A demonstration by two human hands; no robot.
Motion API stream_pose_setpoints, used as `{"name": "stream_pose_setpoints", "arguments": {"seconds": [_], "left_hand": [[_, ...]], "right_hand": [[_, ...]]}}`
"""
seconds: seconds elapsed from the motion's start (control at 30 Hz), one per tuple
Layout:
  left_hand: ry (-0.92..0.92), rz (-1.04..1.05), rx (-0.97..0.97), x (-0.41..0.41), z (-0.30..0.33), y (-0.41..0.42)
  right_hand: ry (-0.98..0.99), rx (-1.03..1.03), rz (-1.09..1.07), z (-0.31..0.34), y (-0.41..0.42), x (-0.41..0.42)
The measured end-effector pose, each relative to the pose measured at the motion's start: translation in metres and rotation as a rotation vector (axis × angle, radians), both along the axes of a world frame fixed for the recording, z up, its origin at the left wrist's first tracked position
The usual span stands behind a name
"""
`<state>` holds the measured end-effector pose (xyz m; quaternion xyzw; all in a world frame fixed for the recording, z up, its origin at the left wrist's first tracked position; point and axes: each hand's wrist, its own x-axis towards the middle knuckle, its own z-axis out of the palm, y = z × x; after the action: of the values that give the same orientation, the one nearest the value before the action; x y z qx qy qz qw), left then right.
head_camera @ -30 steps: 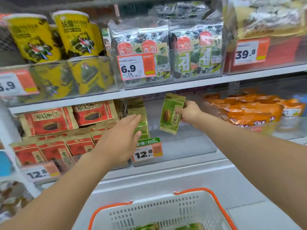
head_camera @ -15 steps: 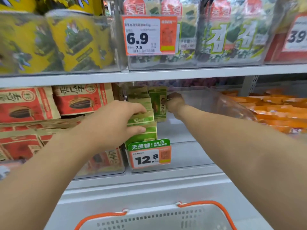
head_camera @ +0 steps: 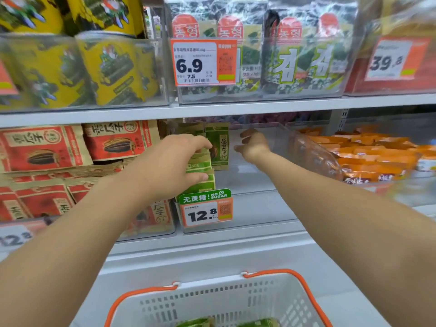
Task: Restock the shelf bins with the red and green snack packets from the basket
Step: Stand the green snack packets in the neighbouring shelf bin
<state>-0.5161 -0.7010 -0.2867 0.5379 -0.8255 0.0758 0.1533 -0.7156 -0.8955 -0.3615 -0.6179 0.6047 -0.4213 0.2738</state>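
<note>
Shelf bin [head_camera: 254, 223]: left hand [head_camera: 174, 166] grips perhaps five green packets [head_camera: 200, 171]; right hand [head_camera: 253, 145] released.

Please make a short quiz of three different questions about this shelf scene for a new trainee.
1. True or false: the right hand grips a green packet.
2. The left hand holds the stack of green packets in which bin? A) the clear bin with the 12.8 tag B) the orange packets' bin
3. Fill in: more green packets lie in the white ____ below.

Key: 1 false; 2 A; 3 basket.
</note>
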Motion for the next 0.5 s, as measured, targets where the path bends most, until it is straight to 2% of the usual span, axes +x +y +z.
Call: {"name": "stream_pose_setpoints", "arguments": {"seconds": [0.2, 0.27, 0.33, 0.4, 0.47, 0.5], "left_hand": [[0.086, -0.032, -0.105, -0.014, 0.009, 0.043], [0.121, -0.054, -0.146, -0.025, -0.004, 0.068], [0.123, -0.068, -0.152, -0.033, -0.023, 0.095], [0.014, -0.105, -0.065, -0.039, -0.050, 0.119], [-0.162, -0.135, 0.153, -0.051, -0.077, 0.144], [-0.243, -0.143, 0.275, -0.057, -0.089, 0.157]], "right_hand": [[0.002, -0.443, -0.037, 0.003, 0.133, -0.033], [-0.001, -0.427, 0.027, -0.015, 0.180, -0.036], [0.077, -0.275, 0.202, -0.048, 0.215, -0.036], [0.279, 0.021, 0.424, -0.093, 0.246, -0.044], [0.492, 0.407, 0.620, -0.140, 0.280, -0.058], [0.585, 0.533, 0.693, -0.163, 0.296, -0.064]]}}
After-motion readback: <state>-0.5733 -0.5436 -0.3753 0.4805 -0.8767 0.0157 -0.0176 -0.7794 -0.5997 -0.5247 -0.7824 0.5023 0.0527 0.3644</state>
